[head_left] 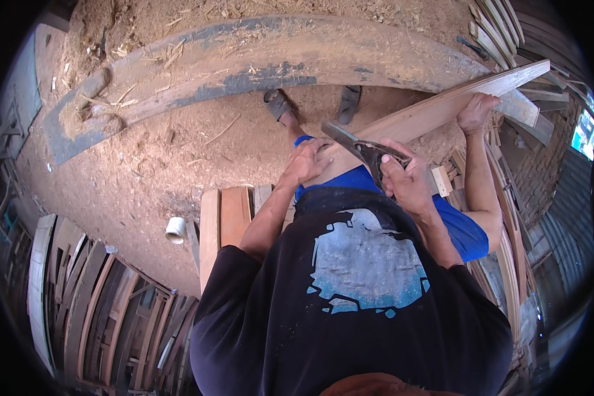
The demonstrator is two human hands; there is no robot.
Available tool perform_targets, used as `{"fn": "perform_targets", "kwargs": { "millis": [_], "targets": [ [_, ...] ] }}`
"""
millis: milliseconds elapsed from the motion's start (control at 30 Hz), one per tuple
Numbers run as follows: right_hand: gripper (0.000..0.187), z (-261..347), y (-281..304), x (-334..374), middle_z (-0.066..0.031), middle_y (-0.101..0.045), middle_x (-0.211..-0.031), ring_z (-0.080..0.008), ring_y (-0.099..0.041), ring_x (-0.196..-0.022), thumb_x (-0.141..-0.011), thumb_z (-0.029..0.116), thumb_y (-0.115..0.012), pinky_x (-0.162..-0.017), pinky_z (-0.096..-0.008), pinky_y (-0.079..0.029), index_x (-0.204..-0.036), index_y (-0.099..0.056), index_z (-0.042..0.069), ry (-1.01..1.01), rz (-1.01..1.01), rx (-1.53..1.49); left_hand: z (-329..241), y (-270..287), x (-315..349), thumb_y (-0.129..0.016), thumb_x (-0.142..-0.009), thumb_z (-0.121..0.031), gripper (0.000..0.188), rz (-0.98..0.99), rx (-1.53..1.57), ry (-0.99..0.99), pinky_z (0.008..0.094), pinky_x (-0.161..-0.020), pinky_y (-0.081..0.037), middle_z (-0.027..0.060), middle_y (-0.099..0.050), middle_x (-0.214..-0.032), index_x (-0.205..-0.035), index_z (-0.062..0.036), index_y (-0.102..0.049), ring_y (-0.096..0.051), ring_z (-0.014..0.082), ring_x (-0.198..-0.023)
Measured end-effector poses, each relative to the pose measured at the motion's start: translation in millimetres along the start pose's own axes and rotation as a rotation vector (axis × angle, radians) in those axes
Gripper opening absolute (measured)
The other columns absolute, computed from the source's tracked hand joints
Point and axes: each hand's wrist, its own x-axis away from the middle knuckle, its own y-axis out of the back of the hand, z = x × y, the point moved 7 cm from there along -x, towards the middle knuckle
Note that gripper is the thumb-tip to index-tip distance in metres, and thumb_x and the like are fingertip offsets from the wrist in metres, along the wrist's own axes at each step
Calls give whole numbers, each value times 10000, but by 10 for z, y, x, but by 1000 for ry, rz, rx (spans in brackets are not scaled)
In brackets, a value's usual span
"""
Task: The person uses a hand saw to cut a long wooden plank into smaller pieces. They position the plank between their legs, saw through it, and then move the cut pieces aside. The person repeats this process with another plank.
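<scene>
A long pale wooden plank lies slanted across my lap, its far end up to the right. My left hand presses on its near end, fingers spread over the wood. In my right hand is the dark handle of a handsaw; its blade points up and left over the plank. Whether the teeth touch the wood cannot be made out. Farther up, my bare right foot rests against the plank's edge.
A large curved timber crosses the sawdust-covered ground ahead. A sandal stands empty beside my sandalled left foot. A white cup sits at left. Curved boards are stacked lower left, with more wood at right.
</scene>
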Motion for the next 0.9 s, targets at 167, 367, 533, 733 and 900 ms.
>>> {"fn": "perform_targets", "kwargs": {
  "millis": [167, 367, 533, 733, 900],
  "targets": [
    [370, -87, -5, -21, 22, -536, -673, -35, -446, -514, -1010, 104, -576, -439, -215, -360, -1345, -523, -44, 2, 7, 4, 81, -47, -21, -738, -796, -292, 506, -2, -10, 0, 441, -1044, -458, 136, -663, -1240, -1272, -147, -648, -594, 330, -1208],
    [362, -26, -50, -37, 25, -534, -672, -34, -443, -505, -1008, 96, -562, -439, -215, -358, -1331, -515, -60, -21, 34, -59, 97, -54, -39, -741, -807, -221, 476, -46, 29, -63, 402, -973, -504, 159, -684, -1201, -1246, -62, -649, -650, 344, -1121],
    [369, -74, -73, 4, 23, -537, -672, -40, -445, -501, -1008, 95, -555, -439, -220, -361, -1332, -504, -74, 28, 4, -3, -13, -1, -6, -737, -808, -202, 470, -59, 8, -98, 402, -968, -507, 161, -687, -1193, -1245, -54, -647, -654, 350, -1107],
    [398, -32, -26, 47, 17, -548, -691, -42, -466, -523, -1002, 95, -567, -448, -219, -377, -1354, -491, -75, -7, -19, -43, 148, -94, -51, -733, -805, -262, 483, -28, -1, -71, 448, -1020, -465, 135, -670, -1216, -1263, -139, -642, -606, 347, -1173],
    [407, 7, 12, 77, 17, -544, -681, -42, -463, -511, -1003, 102, -574, -444, -217, -379, -1363, -489, -66, 59, -63, -8, 49, -20, -17, -730, -804, -259, 497, -13, 33, -17, 445, -1032, -461, 136, -668, -1235, -1277, -135, -642, -598, 340, -1196]
  ]
}}
